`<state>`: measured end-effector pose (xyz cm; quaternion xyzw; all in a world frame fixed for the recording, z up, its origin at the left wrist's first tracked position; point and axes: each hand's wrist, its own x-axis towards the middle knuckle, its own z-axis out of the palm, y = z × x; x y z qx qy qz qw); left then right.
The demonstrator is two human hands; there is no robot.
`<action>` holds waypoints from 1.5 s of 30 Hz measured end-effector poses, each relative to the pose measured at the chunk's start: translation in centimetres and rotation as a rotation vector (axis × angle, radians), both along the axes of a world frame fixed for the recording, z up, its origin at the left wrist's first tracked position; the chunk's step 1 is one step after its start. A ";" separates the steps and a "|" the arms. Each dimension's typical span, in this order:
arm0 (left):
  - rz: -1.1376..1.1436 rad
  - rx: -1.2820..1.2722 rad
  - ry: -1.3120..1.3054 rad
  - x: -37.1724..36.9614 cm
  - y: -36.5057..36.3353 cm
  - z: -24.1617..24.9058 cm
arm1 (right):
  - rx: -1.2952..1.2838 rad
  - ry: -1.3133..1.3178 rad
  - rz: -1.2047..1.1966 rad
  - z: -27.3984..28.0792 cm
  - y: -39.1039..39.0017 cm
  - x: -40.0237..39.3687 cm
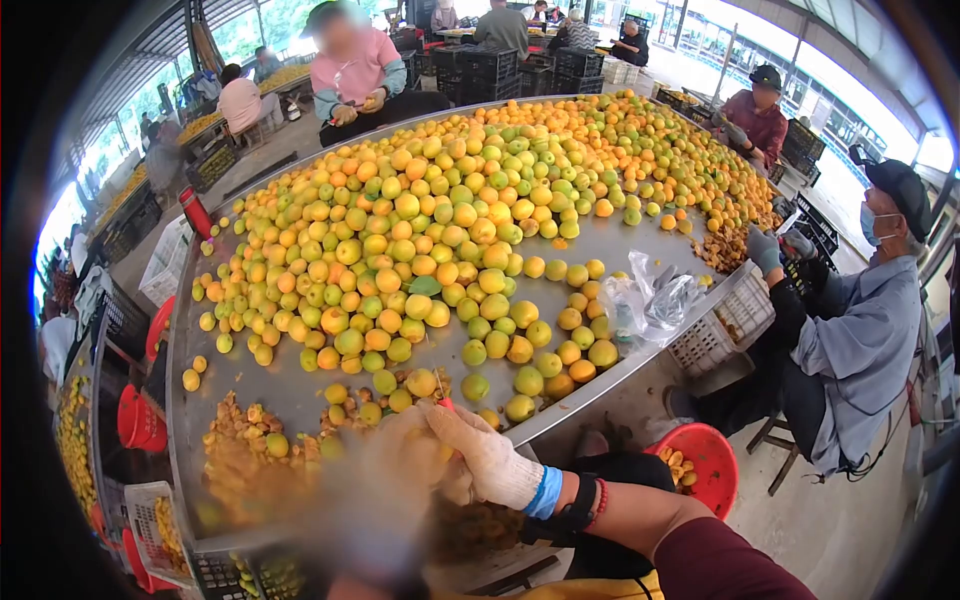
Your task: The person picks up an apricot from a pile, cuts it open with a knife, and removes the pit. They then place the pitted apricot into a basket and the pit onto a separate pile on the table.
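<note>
A large pile of yellow, orange and green fruit (400, 230) covers the metal table (620, 245). At the near edge, my right hand (490, 455), in a white glove with a blue cuff, has its fingers closed round a small red-handled tool (445, 404) whose thin tip points up. My left hand (385, 475) is a smeared, blurred shape beside it, the two hands close together. A yellowish fruit seems to lie between them, partly hidden. Brown-orange scraps (235, 450) lie on the table to the left of my hands.
A red bucket (715, 470) with cut fruit stands at lower right, beside a white crate (705, 345). A masked person (860, 310) sits at the right; two more people work across the table. A plastic bag (655, 300) lies near the right edge. Red buckets and crates line the left.
</note>
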<state>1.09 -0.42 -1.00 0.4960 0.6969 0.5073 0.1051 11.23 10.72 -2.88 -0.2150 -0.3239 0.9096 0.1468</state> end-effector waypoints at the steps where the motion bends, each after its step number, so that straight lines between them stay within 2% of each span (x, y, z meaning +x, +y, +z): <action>1: -0.001 0.003 0.000 -0.1 -0.1 -0.1 | -0.038 0.028 0.014 -0.3 0.1 0.0; 3: 0.048 -0.045 -0.205 -0.3 -0.4 -0.1 | 0.017 0.041 0.093 0.2 1.1 0.5; 4: 0.050 -0.045 -0.208 0.2 0.0 0.4 | 0.068 0.055 0.174 0.8 1.9 0.8; 6: 0.078 0.138 -0.531 1.0 0.5 1.7 | 0.168 -0.021 0.221 2.2 2.3 1.2; 7: 0.044 0.193 -0.402 0.0 0.7 0.1 | 0.167 -0.061 0.186 2.0 2.3 0.8; 8: 0.012 0.227 -0.282 -1.1 0.4 -1.9 | 0.306 -0.095 0.237 1.8 3.0 1.0; 9: 0.041 0.203 -0.410 -1.1 0.0 -1.5 | 0.390 -0.104 0.240 1.5 3.2 0.9; 10: 0.068 0.190 -0.536 -0.8 -0.1 -1.1 | 0.201 -0.035 0.213 0.5 3.2 0.7; 12: 0.119 0.140 -0.595 -1.0 -0.3 -1.2 | 0.056 -0.017 0.132 0.0 3.1 0.3; 14: 0.137 0.124 -0.662 -1.0 -0.1 -1.6 | 0.042 0.035 0.148 -0.3 3.2 0.3; 16: 0.134 0.274 -0.977 -0.8 0.0 -1.7 | 0.061 0.036 0.146 -0.4 3.2 0.4; 18: 0.139 0.280 -0.986 -0.4 0.1 -0.7 | 0.146 0.059 0.128 -0.3 3.3 0.2; 20: 0.069 0.129 -0.960 -0.1 0.2 0.3 | 0.139 0.031 0.115 -0.2 3.0 0.3; 22: 0.028 0.109 -0.993 -0.1 0.0 0.5 | 0.241 0.053 0.226 -0.1 2.7 0.3; 24: -0.232 0.042 -1.095 -1.0 -0.6 -1.4 | 0.222 0.024 0.222 0.4 2.5 0.7; 25: -0.141 0.018 -1.109 -0.8 -0.4 -2.3 | 0.422 -0.055 0.255 0.3 3.2 0.7; 27: -0.153 0.046 -1.139 -0.3 -0.6 -3.0 | 0.745 -0.176 0.259 0.7 3.7 0.9; 30: -0.161 0.097 -1.185 0.0 -0.5 -3.2 | 0.827 -0.213 0.209 0.9 3.3 0.9; 32: -0.163 0.112 -1.206 -0.3 -0.5 -3.5 | 0.776 -0.184 0.139 0.7 3.1 0.8; 34: -0.360 0.210 -1.396 -0.9 -0.5 -4.1 | 0.854 -0.168 0.094 0.2 3.4 0.7; 35: -0.359 0.210 -1.398 -0.8 -0.5 -4.3 | 0.828 -0.087 0.012 -0.4 3.1 0.5; 37: -0.246 0.195 -1.401 -0.3 -0.4 -4.1 | 0.781 -0.085 -0.020 0.2 3.4 0.4; 40: -0.294 0.235 -1.405 -0.1 0.0 -3.8 | 0.703 -0.081 -0.064 0.1 4.2 0.2; 42: -0.295 0.230 -1.424 -0.7 0.0 -4.7 | 0.893 -0.201 -0.070 -0.1 4.3 0.1; 45: -0.308 0.249 -1.452 -1.0 -0.3 -5.3 | 0.871 -0.134 -0.092 0.9 4.5 0.2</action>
